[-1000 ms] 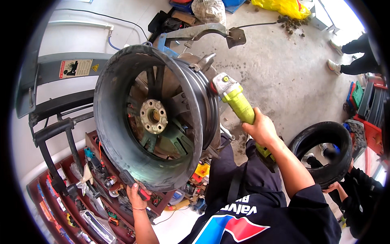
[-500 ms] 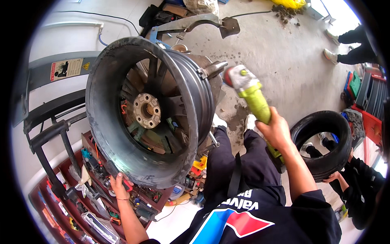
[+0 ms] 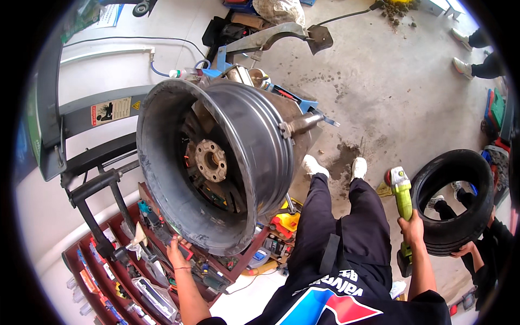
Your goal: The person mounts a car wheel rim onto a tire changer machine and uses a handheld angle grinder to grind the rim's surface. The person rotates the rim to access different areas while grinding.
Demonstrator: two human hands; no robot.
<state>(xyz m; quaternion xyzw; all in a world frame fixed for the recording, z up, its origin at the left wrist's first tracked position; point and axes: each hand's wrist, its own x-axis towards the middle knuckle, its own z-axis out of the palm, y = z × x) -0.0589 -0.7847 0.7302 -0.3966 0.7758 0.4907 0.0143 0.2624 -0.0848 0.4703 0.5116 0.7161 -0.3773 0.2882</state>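
Note:
A dark grey wheel rim point(image 3: 238, 114) sits tilted on a tyre changer, its open side and hub point(image 3: 211, 161) facing me. A metal clamp jaw point(image 3: 301, 124) is at its right edge. My left hand point(image 3: 176, 253) is below the rim's lower left edge, closed round a black-and-red handheld tool point(image 3: 185, 252) that is partly hidden. Off to the right, my right hand point(image 3: 413, 230) grips a yellow-green angle grinder point(image 3: 402, 197) by its body. The grinder's head points away from me, with a reddish disc at its side, apart from the rim.
A red-brown tool rack point(image 3: 116, 271) full of tools stands at lower left. Black machine arms point(image 3: 100, 181) rise beside the rim. At right, another person's hand point(image 3: 463, 249) touches a black tyre point(image 3: 452, 244). Another person's legs point(image 3: 486, 67) show at far right.
My right hand has drawn the grinder back toward me and to the right, away from the rim. My left hand still holds its tool at the rim's edge. The view has shifted.

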